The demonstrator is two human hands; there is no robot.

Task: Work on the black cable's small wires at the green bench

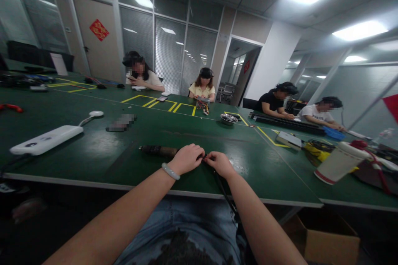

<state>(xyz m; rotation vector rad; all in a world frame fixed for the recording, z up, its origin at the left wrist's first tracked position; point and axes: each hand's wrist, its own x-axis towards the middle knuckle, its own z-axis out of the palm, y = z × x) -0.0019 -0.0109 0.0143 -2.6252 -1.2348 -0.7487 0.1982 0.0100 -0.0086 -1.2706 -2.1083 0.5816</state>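
Observation:
A dark, slim electric screwdriver (158, 150) lies on the green table, its metal tip pointing left. At its right end is my left hand (188, 158), with a pale bangle (170, 171) on the wrist and the fingers curled closed around the tail end and a small black piece. My right hand (220, 163) meets it there, thumb and fingers pinched on the black cord (222, 184). From that pinch the cord runs down over the table edge toward my lap. The fingers cover the spot where cord and tool come together.
A white power strip (48, 139) and a blurred phone-like item (122, 123) lie to the left. Ahead stands a metal bowl (229, 119) of dark parts. A paper cup (340, 163) leans at right, near cables. Several people sit around the table; a cardboard box (329, 242) is below.

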